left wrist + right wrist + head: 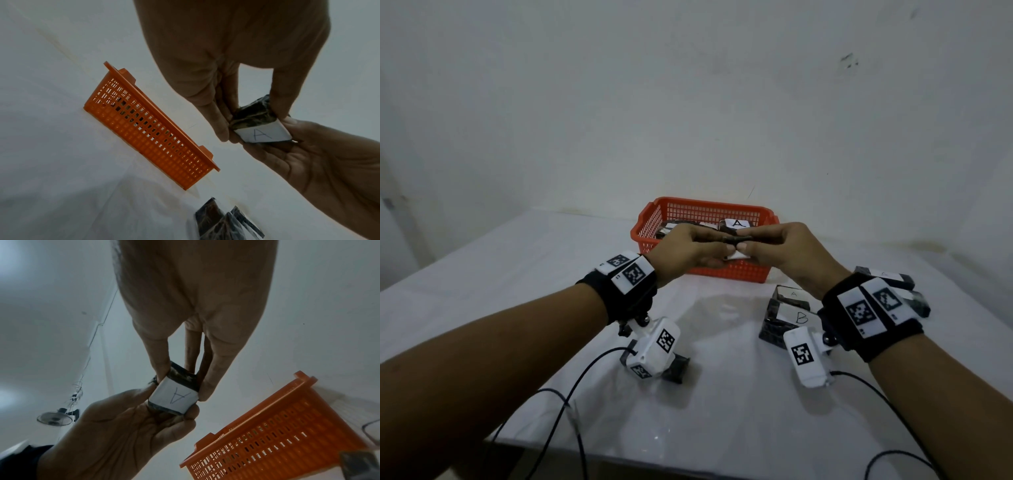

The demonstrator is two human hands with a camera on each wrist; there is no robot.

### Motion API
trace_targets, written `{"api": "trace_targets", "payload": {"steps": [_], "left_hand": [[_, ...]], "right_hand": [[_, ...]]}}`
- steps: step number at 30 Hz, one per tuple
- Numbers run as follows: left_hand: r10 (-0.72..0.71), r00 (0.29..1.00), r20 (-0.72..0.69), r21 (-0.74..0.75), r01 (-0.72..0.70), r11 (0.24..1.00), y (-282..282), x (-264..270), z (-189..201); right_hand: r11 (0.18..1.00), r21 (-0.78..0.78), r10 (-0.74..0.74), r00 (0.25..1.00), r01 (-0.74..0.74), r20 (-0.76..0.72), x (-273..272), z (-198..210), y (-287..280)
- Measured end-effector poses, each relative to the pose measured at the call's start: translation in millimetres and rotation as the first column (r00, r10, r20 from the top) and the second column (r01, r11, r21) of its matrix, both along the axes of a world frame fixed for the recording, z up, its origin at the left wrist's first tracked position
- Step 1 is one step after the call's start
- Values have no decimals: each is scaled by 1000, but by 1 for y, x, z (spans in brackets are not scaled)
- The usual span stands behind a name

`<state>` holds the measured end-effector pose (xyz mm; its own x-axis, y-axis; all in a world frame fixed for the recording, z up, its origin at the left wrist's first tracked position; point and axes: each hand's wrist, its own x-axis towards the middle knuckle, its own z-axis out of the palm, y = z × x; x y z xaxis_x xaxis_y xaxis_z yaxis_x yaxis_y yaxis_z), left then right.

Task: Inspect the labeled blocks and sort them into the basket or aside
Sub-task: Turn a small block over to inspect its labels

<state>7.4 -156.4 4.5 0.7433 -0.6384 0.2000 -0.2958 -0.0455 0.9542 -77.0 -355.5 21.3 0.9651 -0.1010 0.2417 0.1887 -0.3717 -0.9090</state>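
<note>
A dark wrapped block (pixel 734 244) with a white label marked A (pixel 263 134) is held up between both hands, just in front of the orange basket (pixel 709 202). My left hand (pixel 717 250) pinches its left end, fingers (pixel 216 116) and thumb on opposite sides. My right hand (pixel 750 245) pinches the other end, with its fingers (pixel 160 363) along the dark sides. The A label (pixel 174 398) faces down toward the wrist cameras. The basket holds several labeled blocks, one showing A (pixel 736 224).
On the white table to the right lie a block marked A (pixel 792 295), one marked B (pixel 796 317) and more blocks (pixel 887 278) behind my right wrist. Another dark block (pixel 678 368) lies under my left wrist camera. Cables trail toward the near edge.
</note>
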Motion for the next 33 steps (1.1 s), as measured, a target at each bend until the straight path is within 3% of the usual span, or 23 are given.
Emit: {"api": "trace_targets", "payload": {"steps": [3,15,18,24,29,33], "left_hand": [[45,998,41,25,-46,999,3,3,1],[-6,997,72,44,3,999,15,-4,3],[5,988,154,88,-18,996,18,-2,5],[-15,974,226,63,1,998,19,-4,4],[-71,989,133,66,63,996,16,-10,9],[30,993,116,36,-34,999,11,-14,4]], "right_hand": [[999,-15,48,999,-48,-12,-2,-1,5],[1000,-26,1,998,0,60,-1,-4,16],[1000,-14,18,999,-18,40,-3,-6,16],[972,225,93,988,-63,-124,-3,-7,17],[984,179,1,998,9,-56,-1,-15,9],[986,164,-35,999,40,-34,-4,-14,9]]}}
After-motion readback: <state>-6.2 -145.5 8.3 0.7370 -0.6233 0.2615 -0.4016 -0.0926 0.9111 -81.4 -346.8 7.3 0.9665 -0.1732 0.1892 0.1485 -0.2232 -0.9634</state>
